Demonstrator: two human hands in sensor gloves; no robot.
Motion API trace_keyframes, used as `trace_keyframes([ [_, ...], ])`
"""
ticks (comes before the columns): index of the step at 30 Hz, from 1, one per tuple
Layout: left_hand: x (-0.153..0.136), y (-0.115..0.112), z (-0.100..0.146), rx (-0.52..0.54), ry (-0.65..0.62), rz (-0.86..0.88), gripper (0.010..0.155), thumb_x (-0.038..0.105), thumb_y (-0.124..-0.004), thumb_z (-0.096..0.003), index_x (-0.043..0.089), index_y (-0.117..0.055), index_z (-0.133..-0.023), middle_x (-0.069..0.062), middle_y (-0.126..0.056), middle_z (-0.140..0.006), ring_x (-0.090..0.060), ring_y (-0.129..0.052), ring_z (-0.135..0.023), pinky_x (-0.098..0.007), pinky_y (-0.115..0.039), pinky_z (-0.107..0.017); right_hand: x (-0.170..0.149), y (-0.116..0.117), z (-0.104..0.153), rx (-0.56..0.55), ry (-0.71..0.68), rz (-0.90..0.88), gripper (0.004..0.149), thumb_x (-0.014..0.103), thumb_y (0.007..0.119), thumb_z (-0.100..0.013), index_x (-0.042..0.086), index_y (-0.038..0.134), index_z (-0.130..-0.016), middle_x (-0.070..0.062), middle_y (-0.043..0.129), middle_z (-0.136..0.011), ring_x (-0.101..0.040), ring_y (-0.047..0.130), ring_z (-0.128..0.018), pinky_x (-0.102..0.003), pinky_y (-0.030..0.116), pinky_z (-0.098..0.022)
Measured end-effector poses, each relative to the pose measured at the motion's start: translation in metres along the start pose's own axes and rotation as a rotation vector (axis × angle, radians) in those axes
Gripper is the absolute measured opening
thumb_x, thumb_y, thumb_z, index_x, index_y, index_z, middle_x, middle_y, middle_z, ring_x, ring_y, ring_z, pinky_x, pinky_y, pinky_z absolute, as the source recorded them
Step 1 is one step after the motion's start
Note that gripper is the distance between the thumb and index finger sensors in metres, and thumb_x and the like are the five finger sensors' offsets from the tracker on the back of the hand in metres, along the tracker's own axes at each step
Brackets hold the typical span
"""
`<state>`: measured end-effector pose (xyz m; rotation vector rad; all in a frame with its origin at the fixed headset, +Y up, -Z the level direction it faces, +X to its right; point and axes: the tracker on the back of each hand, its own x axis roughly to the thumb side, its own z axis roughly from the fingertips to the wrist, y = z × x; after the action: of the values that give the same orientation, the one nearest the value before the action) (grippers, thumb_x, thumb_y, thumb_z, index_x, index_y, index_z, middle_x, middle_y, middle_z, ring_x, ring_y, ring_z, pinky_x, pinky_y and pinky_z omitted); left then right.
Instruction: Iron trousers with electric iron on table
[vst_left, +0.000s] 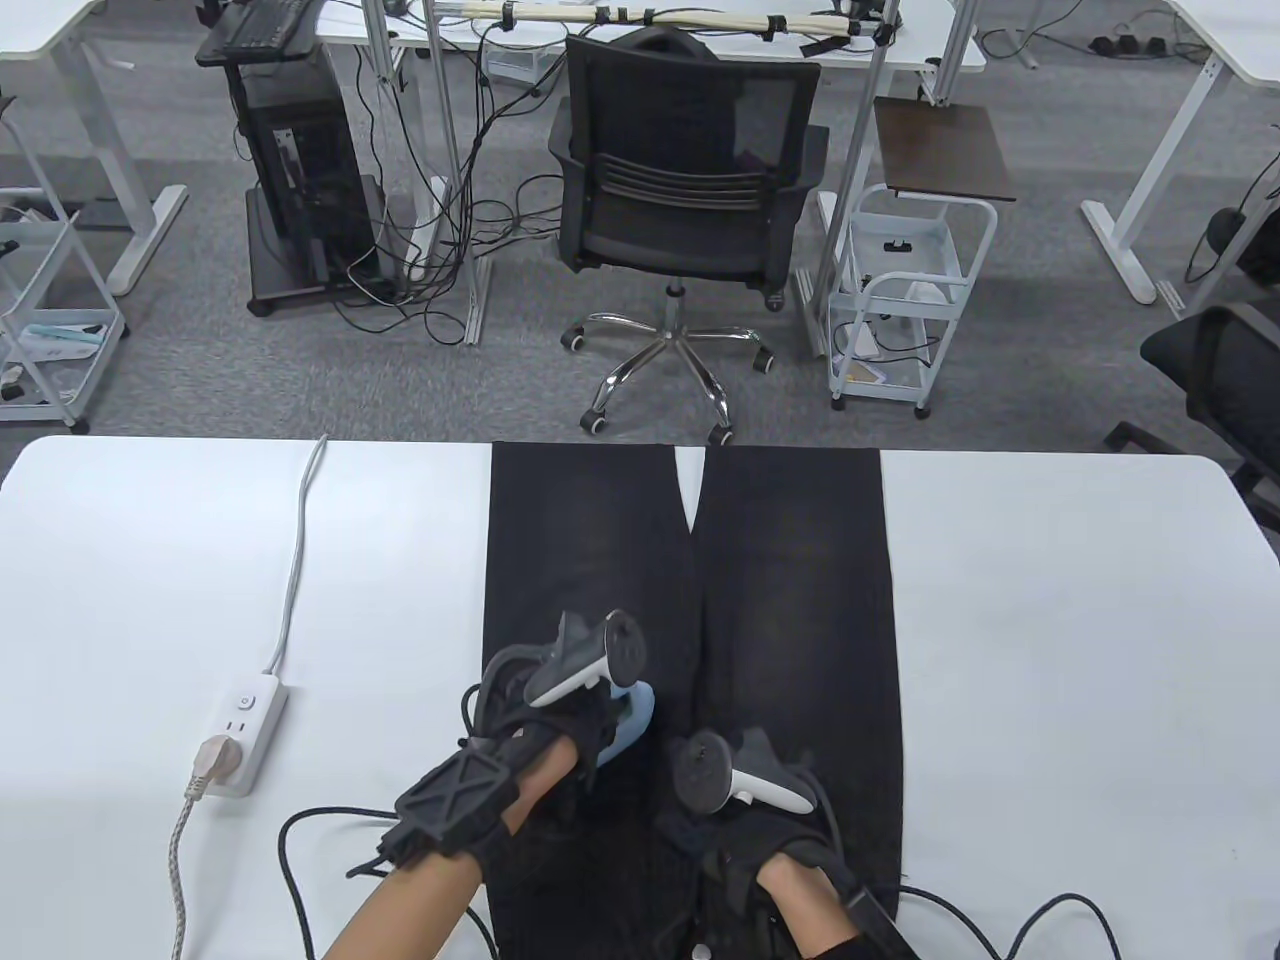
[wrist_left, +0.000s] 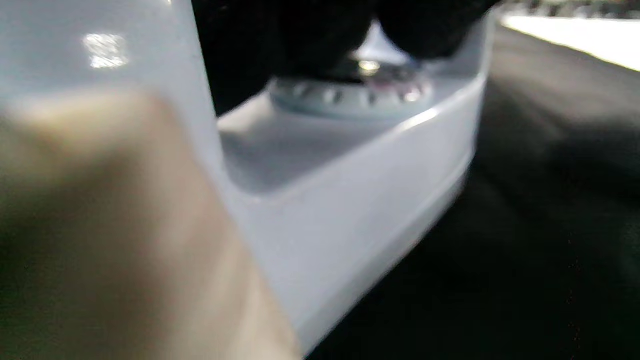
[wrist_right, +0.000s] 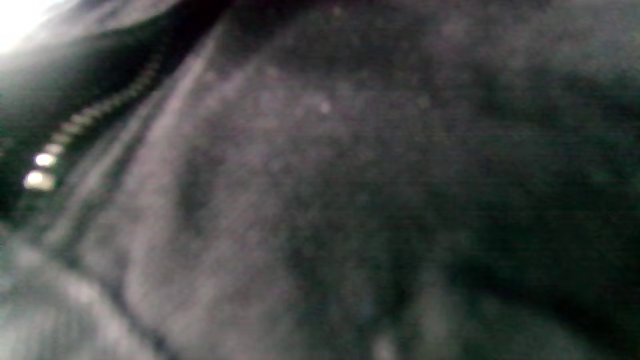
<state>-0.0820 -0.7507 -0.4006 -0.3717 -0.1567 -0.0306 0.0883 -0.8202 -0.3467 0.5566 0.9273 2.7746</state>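
where the table view looks down, black trousers (vst_left: 690, 600) lie flat on the white table (vst_left: 1050, 620), legs pointing to the far edge, waist at the near edge. left hand (vst_left: 545, 715) sits over a pale blue iron (vst_left: 628, 722) on the left leg near the crotch; fingers look wrapped on the handle, but the tracker covers most of them. right hand (vst_left: 765, 815) rests on the trousers just right of the iron, near the waist; finger pose hidden under glove and tracker, cannot tell. white power strip (vst_left: 245, 733) lies on the table left of the trousers, one plug in it. left wrist view: blurred, iron body (wrist_left: 350, 200) with its dial (wrist_left: 350, 92) sits on dark cloth (wrist_left: 525, 225), dark gloved fingers (wrist_left: 320, 30) curled over the handle area. right wrist view: blurred dark fabric (wrist_right: 375, 200) and zipper teeth (wrist_right: 65, 140), no fingers visible.
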Motion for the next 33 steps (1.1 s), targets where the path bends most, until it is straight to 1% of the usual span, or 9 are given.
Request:
trace_keyframes([
  [3,0.002,-0.015,0.032,0.021,-0.042,0.040,0.043,0.044,-0.074,-0.0577,0.006,-0.075,-0.078,-0.001,-0.093,-0.044,-0.015,-0.097,-0.034,-0.052,-0.084,-0.046,-0.004,-0.001,0.002,-0.020,-0.009,-0.035,0.069,0.043,0.044,-0.061,0.020,-0.002,-0.108,-0.021,-0.007,-0.111,-0.055,-0.003,-0.096,-0.074,0.016,-0.061],
  [6,0.005,-0.024,0.054,0.016,-0.079,-0.007,0.043,0.044,-0.075,-0.0585,0.006,-0.075,-0.078,-0.001,-0.093,-0.044,-0.015,-0.097,-0.034,-0.051,-0.084,-0.046,-0.006,-0.002,0.002,-0.010,-0.012,-0.030,0.070,0.043,0.046,-0.062,0.020,-0.002,-0.108,-0.021,-0.006,-0.112,-0.054,-0.001,-0.096,-0.074,0.016,-0.062],
  [10,0.005,-0.025,0.058,0.032,-0.075,-0.039,0.042,0.044,-0.074,-0.0599,0.007,-0.075,-0.079,0.000,-0.093,-0.046,-0.014,-0.097,-0.036,-0.051,-0.084,-0.048,-0.004,-0.002,0.002,0.008,-0.013,-0.006,0.074,0.045,0.048,-0.063,0.019,-0.004,-0.108,-0.022,-0.008,-0.110,-0.056,-0.002,-0.095,-0.075,0.016,-0.061],
  [13,0.004,-0.018,0.039,0.077,-0.052,-0.070,0.041,0.044,-0.073,-0.0609,0.008,-0.074,-0.080,0.001,-0.093,-0.047,-0.013,-0.097,-0.037,-0.050,-0.084,-0.050,-0.004,-0.002,0.001,0.013,-0.016,-0.014,0.075,0.046,0.050,-0.063,0.019,-0.004,-0.108,-0.023,-0.009,-0.110,-0.056,-0.004,-0.095,-0.075,0.015,-0.061],
  [17,0.004,0.002,-0.008,0.124,0.037,-0.092,0.041,0.045,-0.073,-0.0613,0.009,-0.074,-0.080,0.002,-0.093,-0.047,-0.012,-0.097,-0.037,-0.049,-0.084,-0.051,-0.003,-0.002,0.001,0.021,-0.013,-0.005,0.077,0.047,0.051,-0.063,0.018,-0.005,-0.108,-0.023,-0.010,-0.109,-0.057,-0.005,-0.094,-0.076,0.015,-0.060],
  [20,-0.001,0.017,-0.047,0.066,0.106,-0.095,0.040,0.046,-0.072,-0.0620,0.010,-0.073,-0.082,0.003,-0.092,-0.048,-0.012,-0.097,-0.039,-0.049,-0.083,-0.053,-0.002,-0.002,0.001,0.024,-0.014,-0.001,0.078,0.047,0.051,-0.063,0.018,-0.005,-0.108,-0.024,-0.010,-0.109,-0.057,-0.005,-0.094,-0.076,0.015,-0.060],
  [26,-0.028,0.039,-0.107,0.094,0.264,-0.030,0.039,0.045,-0.072,-0.0625,0.011,-0.073,-0.081,0.003,-0.092,-0.048,-0.012,-0.097,-0.039,-0.049,-0.083,-0.053,-0.001,-0.001,0.000,0.029,-0.013,0.012,0.078,0.048,0.050,-0.063,0.017,-0.005,-0.108,-0.025,-0.011,-0.109,-0.057,-0.005,-0.094,-0.076,0.015,-0.061],
  [29,-0.044,0.047,-0.126,0.092,0.334,-0.009,0.039,0.046,-0.072,-0.0625,0.011,-0.073,-0.081,0.003,-0.092,-0.048,-0.012,-0.096,-0.040,-0.049,-0.083,-0.054,0.000,-0.001,0.000,0.029,-0.014,0.019,0.077,0.049,0.050,-0.063,0.018,-0.005,-0.108,-0.025,-0.011,-0.109,-0.057,-0.005,-0.094,-0.076,0.016,-0.061],
  [33,-0.058,0.052,-0.137,0.086,0.363,0.009,0.039,0.046,-0.072,-0.0625,0.012,-0.073,-0.082,0.004,-0.092,-0.049,-0.011,-0.096,-0.040,-0.048,-0.083,-0.055,0.000,-0.001,0.000,0.027,-0.013,0.028,0.077,0.049,0.049,-0.062,0.018,-0.005,-0.108,-0.024,-0.010,-0.109,-0.057,-0.004,-0.095,-0.076,0.016,-0.061],
])
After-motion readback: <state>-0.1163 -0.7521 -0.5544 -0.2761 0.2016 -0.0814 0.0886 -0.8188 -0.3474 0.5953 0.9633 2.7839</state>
